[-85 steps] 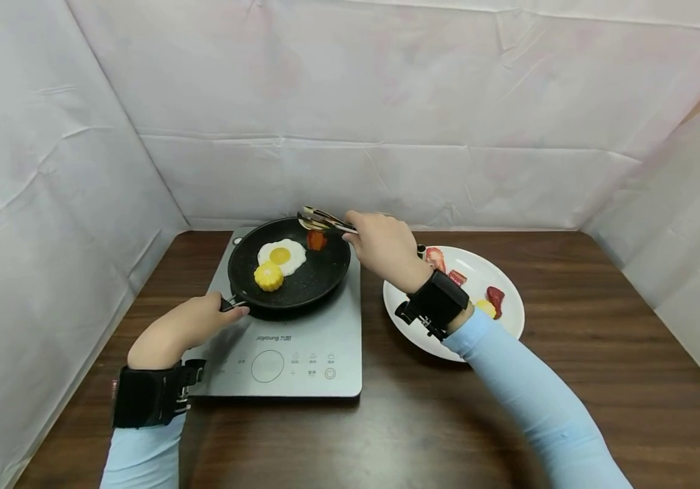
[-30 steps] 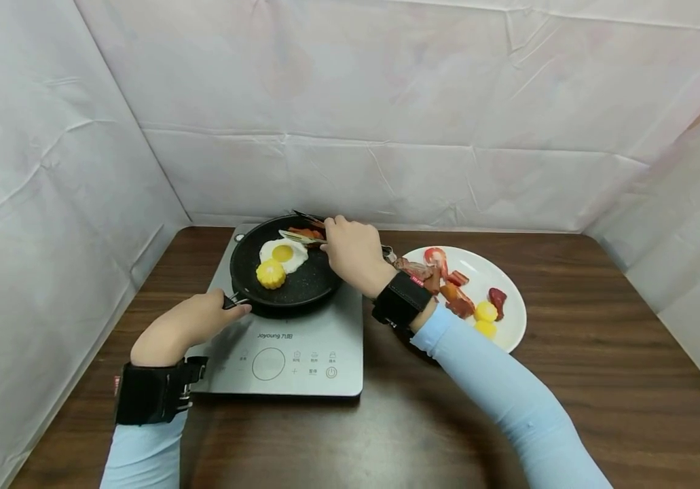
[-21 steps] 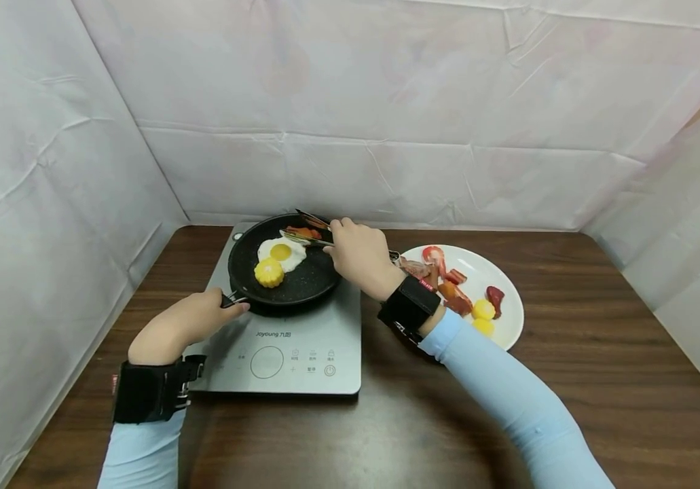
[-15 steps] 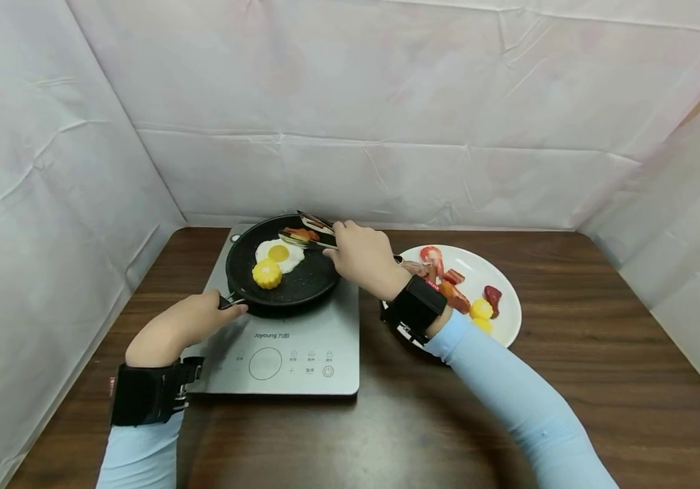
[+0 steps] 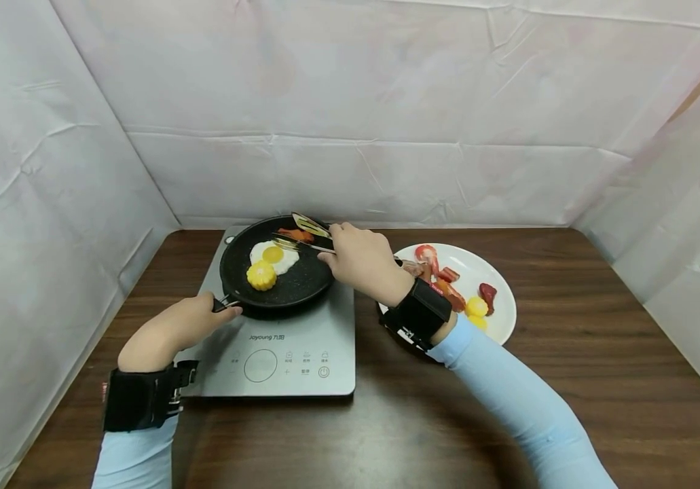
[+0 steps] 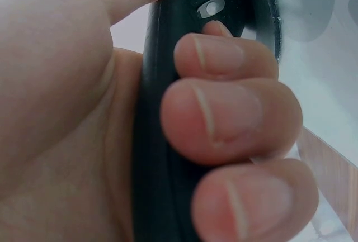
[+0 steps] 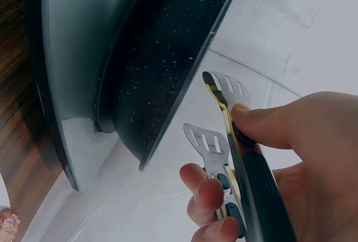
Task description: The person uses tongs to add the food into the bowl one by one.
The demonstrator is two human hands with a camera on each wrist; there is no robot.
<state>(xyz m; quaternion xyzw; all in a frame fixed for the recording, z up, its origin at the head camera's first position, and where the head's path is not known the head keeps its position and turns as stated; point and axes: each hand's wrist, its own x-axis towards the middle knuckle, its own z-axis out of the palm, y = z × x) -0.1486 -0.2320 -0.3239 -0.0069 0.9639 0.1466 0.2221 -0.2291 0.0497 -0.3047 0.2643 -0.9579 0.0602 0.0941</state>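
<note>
A black frying pan (image 5: 313,284) sits on a grey induction cooker (image 5: 276,346). In it lie a fried egg (image 5: 273,255), a yellow corn piece (image 5: 261,275) and an orange-red piece (image 5: 297,235) at the far rim. My left hand (image 5: 178,329) grips the pan's black handle (image 6: 156,141), fingers (image 6: 224,113) curled round it. My right hand (image 5: 362,261) holds metal tongs (image 5: 303,231) over the orange-red piece. In the right wrist view the tongs (image 7: 224,82) have their tips apart with nothing between them, just past the pan (image 7: 168,57).
A white plate (image 5: 499,324) to the right of the cooker holds several red, orange and yellow food pieces. The brown wooden table (image 5: 569,380) is enclosed by white sheet walls on the left, back and right. The cooker's touch panel (image 5: 261,365) faces me.
The right hand lowered the tongs to the orange-red piece at the pan's far side and stays there. The tips have spread a little. The left hand keeps its hold on the handle.
</note>
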